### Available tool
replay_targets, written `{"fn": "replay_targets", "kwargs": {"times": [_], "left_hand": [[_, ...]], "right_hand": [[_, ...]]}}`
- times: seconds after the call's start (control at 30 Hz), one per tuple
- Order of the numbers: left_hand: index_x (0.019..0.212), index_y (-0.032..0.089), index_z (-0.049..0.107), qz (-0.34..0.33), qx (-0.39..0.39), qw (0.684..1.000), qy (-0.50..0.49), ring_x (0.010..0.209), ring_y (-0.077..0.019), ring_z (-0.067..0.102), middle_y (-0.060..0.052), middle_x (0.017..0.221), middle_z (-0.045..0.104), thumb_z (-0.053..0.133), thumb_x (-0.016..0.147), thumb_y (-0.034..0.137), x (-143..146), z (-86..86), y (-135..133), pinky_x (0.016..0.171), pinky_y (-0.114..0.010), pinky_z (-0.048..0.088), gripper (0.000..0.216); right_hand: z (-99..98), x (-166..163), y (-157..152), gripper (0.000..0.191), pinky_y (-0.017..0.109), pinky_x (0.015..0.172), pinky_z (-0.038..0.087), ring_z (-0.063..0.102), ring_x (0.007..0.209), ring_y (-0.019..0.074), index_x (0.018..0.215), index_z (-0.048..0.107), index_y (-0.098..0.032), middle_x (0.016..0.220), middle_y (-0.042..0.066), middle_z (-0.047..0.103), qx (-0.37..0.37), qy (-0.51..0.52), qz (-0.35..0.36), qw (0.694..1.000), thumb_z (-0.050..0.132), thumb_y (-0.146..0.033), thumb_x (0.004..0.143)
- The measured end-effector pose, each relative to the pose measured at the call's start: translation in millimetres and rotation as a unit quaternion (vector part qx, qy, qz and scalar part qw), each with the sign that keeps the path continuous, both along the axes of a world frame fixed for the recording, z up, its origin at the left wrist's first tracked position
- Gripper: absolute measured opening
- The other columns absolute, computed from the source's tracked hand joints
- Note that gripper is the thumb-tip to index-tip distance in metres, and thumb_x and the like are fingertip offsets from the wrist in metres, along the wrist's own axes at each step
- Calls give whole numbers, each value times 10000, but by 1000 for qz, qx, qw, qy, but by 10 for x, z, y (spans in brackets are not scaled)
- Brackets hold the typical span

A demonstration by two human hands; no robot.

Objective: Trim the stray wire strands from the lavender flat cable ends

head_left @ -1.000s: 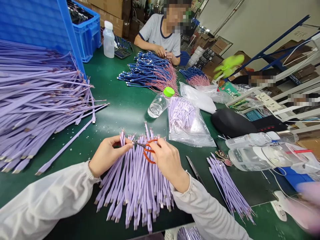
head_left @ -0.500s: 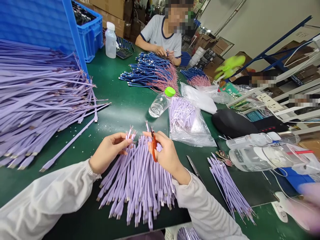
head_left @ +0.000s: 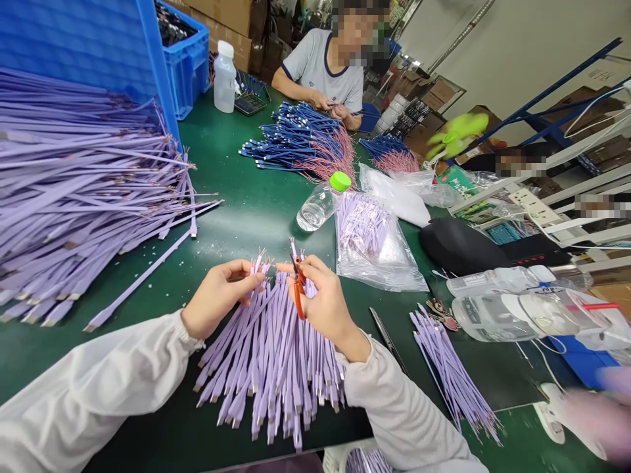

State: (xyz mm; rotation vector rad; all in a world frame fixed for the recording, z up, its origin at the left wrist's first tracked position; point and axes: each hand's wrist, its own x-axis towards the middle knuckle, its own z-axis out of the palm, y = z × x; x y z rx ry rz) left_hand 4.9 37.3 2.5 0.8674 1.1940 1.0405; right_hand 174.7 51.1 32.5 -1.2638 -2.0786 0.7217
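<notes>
My left hand (head_left: 223,290) pinches a few lilac flat cables near their stripped wire ends, at the upper left of a fanned pile of cables (head_left: 276,341). The pile lies in front of me with its metal plugs towards me. Orange-handled scissors (head_left: 298,299) are in my right hand (head_left: 323,299), over the pile's upper right part. Their blades point up, beside a cable end (head_left: 294,246) with bare wires sticking out. How far the blades are spread is hard to make out.
A large heap of lilac cables (head_left: 83,197) fills the left side beside a blue crate (head_left: 186,69). A bottle with a green cap (head_left: 315,207) and a plastic bag of cables (head_left: 374,236) lie ahead. Right are tweezers (head_left: 387,338) and a small cable bundle (head_left: 453,374). Opposite, a co-worker (head_left: 323,72) handles blue cables.
The scissors have turned slightly and shifted a little left in my right hand. My left hand keeps its pinch on the cables. The whole view has shifted slightly.
</notes>
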Motion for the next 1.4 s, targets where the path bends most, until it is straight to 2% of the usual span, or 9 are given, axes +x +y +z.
{"fn": "replay_targets", "kwargs": {"times": [0.17, 0.43, 0.6, 0.67, 0.77, 0.83, 0.9, 1.1, 1.4], "left_hand": [[603, 162, 552, 2, -1, 1000, -9, 525, -88, 443, 21, 611, 521, 727, 560, 450, 4, -3, -1, 440, -193, 397, 339], [607, 176, 502, 23, -13, 999, -19, 501, -84, 473, 21, 623, 583, 736, 552, 400, 7, -4, -7, 471, -204, 411, 329], [666, 166, 550, 25, 4, 1000, -4, 461, -74, 465, 21, 612, 596, 702, 586, 378, 1, 5, -11, 471, -208, 409, 274], [783, 153, 613, 33, 10, 999, 8, 446, -76, 460, 28, 604, 586, 691, 596, 385, -6, 0, -13, 456, -212, 403, 308], [931, 134, 651, 41, 9, 999, 22, 421, -69, 436, 32, 599, 584, 685, 598, 384, -15, -5, -15, 437, -212, 390, 417], [941, 127, 658, 40, 9, 999, 27, 414, -64, 425, 28, 595, 593, 681, 603, 381, -16, -3, -16, 434, -207, 385, 424], [934, 121, 663, 41, 7, 999, 30, 418, -64, 423, 24, 587, 596, 680, 601, 380, -14, 5, -16, 428, -201, 381, 422], [916, 116, 672, 46, 11, 998, 29, 402, -56, 413, 29, 573, 591, 681, 587, 375, -4, 29, -15, 417, -191, 375, 419], [925, 118, 677, 40, 25, 998, 38, 420, -69, 423, 16, 584, 595, 672, 605, 376, -3, 11, -18, 416, -195, 381, 412]], "right_hand": [[-24, -23, -1, 285, 250, 646, 442, 463, 641, 113, 1037, 669, -192, 731, -10, 439, 4, 3, 23, 1000, 509, -172, 802], [-33, -22, -39, 205, 248, 637, 432, 468, 654, 115, 921, 666, -168, 742, -2, 452, 15, 6, 32, 999, 505, -155, 795], [-6, -73, -79, 109, 271, 675, 442, 493, 673, 117, 822, 631, -179, 725, -7, 474, -78, 64, 0, 995, 541, -212, 771], [8, -109, -127, 130, 284, 665, 463, 483, 630, 112, 832, 600, -184, 656, -29, 457, -206, 144, 2, 968, 548, -292, 781], [8, -157, -228, 201, 297, 614, 502, 460, 541, 99, 741, 535, -184, 539, -56, 434, -424, 280, 55, 860, 550, -379, 784], [-12, -180, -287, 242, 280, 557, 508, 439, 478, 82, 644, 496, -178, 480, -59, 445, -506, 324, 81, 795, 587, -369, 761], [-34, -195, -318, 273, 250, 494, 496, 419, 421, 65, 581, 476, -168, 438, -59, 451, -546, 338, 90, 761, 612, -341, 744], [-30, -232, -304, 328, 220, 446, 492, 421, 376, 52, 518, 475, -149, 401, -55, 449, -581, 352, 76, 730, 652, -345, 713], [-61, -251, -308, 315, 227, 443, 495, 436, 363, 60, 514, 490, -145, 390, -43, 468, -581, 355, 66, 729, 600, -318, 752]]}}
